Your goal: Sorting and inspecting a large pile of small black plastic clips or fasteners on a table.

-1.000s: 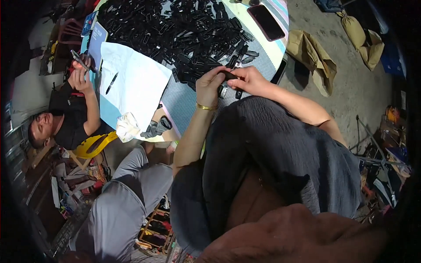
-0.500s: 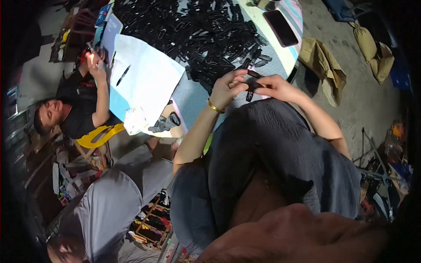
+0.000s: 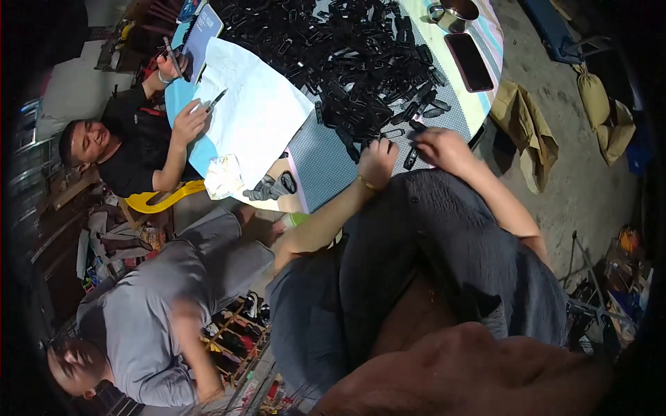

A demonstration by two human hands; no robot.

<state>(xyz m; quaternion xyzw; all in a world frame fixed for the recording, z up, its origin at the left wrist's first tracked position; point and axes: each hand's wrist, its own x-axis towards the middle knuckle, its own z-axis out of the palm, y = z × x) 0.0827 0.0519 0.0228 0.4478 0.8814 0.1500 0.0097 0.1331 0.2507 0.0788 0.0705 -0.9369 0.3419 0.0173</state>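
Observation:
A large heap of small black plastic buckle pieces (image 3: 347, 62) covers the far part of the table. My left hand (image 3: 377, 163) rests at its near edge, fingers curled down, their tips hidden against the table. Just beyond those fingers lies an open-framed black piece (image 3: 393, 132). To its right, my right hand (image 3: 445, 148) pinches a dark buckle piece (image 3: 417, 127) between thumb and fingers. One more black piece (image 3: 411, 158) lies between the two hands, close to my knee.
A phone (image 3: 469, 62) and a metal cup (image 3: 454, 14) stand right of the heap. White paper (image 3: 253, 97) covers the table's left, where a co-worker's hand (image 3: 190, 122) holds a pen. Another person in grey (image 3: 149, 312) sits at lower left. Brown paper (image 3: 524, 135) lies on the floor.
My hands, earlier together over a black piece, are now apart; the left has come down to the heap's edge. The co-worker has picked up the pen from the paper. The view has shifted slightly.

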